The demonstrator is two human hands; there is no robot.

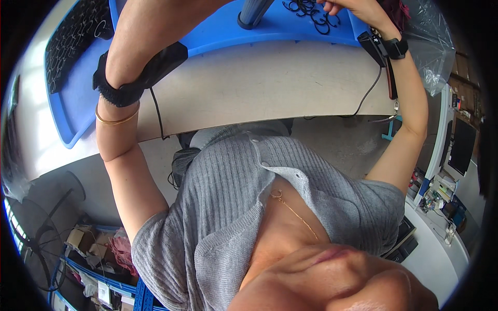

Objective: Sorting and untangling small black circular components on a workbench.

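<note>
My right hand (355, 9) is at the top edge, its visible fingers curled together; whatever they hold is cut off by the frame. Close beside it, several thin black open rings (324, 22), like circlips, lie in a blue tray (290, 35). A blue-grey ribbed cylinder (254, 13) stands in the tray to the left of these rings. My left forearm (150, 31) reaches across the tray's left part, and the left hand lies beyond the top edge, out of sight. Each wrist carries a black strapped device with a cable.
Many dark ring-shaped parts (78, 41) fill a blue-edged tray at the far left. The pale table edge (249, 83) runs in front of me. Clear plastic (430, 46) hangs at the right. Black cables (371, 93) cross the table front. Blue shelving with boxes (98, 264) stands lower left.
</note>
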